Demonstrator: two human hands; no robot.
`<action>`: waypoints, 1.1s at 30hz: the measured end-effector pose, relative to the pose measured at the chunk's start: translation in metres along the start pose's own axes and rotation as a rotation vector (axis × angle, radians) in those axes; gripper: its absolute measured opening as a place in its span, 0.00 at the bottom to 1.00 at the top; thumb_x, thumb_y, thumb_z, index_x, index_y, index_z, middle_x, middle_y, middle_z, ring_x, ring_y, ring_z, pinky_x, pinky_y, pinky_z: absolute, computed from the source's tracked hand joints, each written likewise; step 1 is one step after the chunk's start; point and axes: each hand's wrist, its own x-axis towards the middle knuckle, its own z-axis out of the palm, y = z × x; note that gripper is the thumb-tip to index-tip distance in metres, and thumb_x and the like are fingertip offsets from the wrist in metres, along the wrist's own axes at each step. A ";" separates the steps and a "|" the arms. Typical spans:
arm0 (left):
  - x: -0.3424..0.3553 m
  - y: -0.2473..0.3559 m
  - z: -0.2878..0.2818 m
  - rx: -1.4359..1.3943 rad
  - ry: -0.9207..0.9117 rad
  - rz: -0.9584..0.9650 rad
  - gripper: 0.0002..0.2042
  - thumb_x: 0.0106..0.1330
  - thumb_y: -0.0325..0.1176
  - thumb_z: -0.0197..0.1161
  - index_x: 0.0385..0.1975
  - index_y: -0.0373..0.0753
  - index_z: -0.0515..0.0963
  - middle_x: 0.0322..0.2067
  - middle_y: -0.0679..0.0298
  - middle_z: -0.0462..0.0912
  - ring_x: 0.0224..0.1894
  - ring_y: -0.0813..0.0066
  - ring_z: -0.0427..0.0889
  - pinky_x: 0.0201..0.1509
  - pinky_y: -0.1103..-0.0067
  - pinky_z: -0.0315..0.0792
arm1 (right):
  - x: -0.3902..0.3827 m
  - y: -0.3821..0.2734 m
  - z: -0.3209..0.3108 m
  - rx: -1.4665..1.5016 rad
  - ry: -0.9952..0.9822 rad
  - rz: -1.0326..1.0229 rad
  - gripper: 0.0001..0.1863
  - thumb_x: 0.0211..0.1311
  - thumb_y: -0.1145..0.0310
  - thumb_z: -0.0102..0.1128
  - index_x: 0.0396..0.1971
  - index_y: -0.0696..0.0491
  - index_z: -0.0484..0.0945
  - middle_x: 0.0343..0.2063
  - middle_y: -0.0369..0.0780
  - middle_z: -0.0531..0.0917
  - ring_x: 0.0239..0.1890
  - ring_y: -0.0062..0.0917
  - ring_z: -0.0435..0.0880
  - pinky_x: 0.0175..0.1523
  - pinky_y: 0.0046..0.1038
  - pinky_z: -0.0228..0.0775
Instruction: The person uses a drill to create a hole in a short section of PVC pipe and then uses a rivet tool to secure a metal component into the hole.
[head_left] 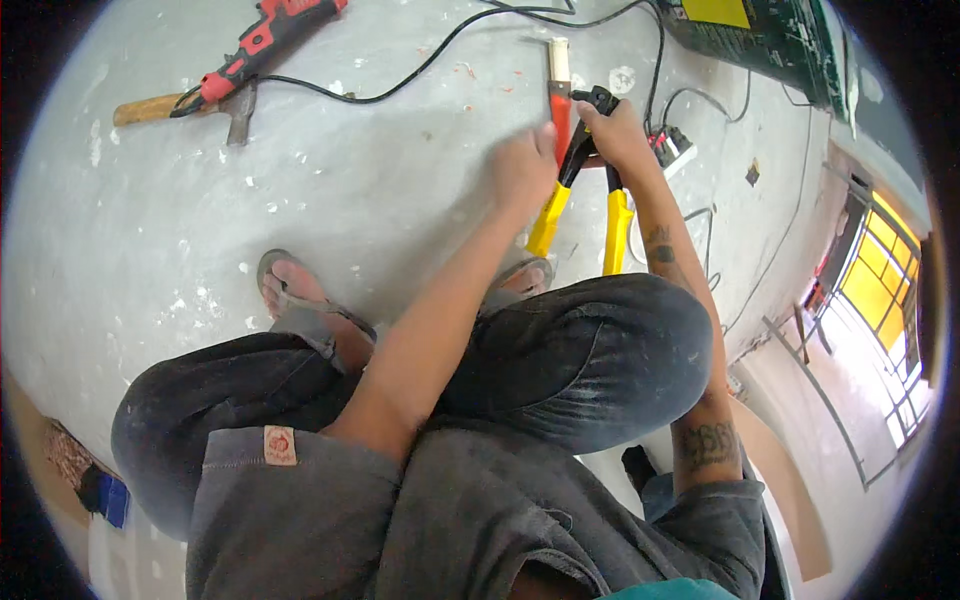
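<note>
My right hand [617, 137] is closed round the black head of a plier-like tool with two long yellow-gripped handles [618, 230]. Its handles spread apart and point back toward my knees. Just left of it, my left hand [523, 172] is blurred, its fingers mostly hidden, and I cannot tell whether it grips anything. Right beside that hand lies a slim red item [560, 108] with a dark band and a pale cream end pointing away from me. What kind of thing it is does not show.
At the far left, a red and black corded power tool [262, 45] lies by a wooden-handled hammer [150, 110]. Its black cable [400, 90] curves across the paint-spotted floor. A dark green bucket [770, 50] and a power strip [673, 150] are at right, near a metal window grille [880, 270].
</note>
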 end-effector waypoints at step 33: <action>-0.049 -0.009 0.034 -0.737 -0.577 -0.272 0.39 0.70 0.68 0.34 0.37 0.33 0.79 0.23 0.53 0.81 0.24 0.64 0.83 0.27 0.68 0.76 | -0.017 0.031 0.030 0.432 0.148 0.202 0.26 0.56 0.46 0.69 0.24 0.59 0.79 0.20 0.42 0.79 0.23 0.28 0.80 0.31 0.32 0.73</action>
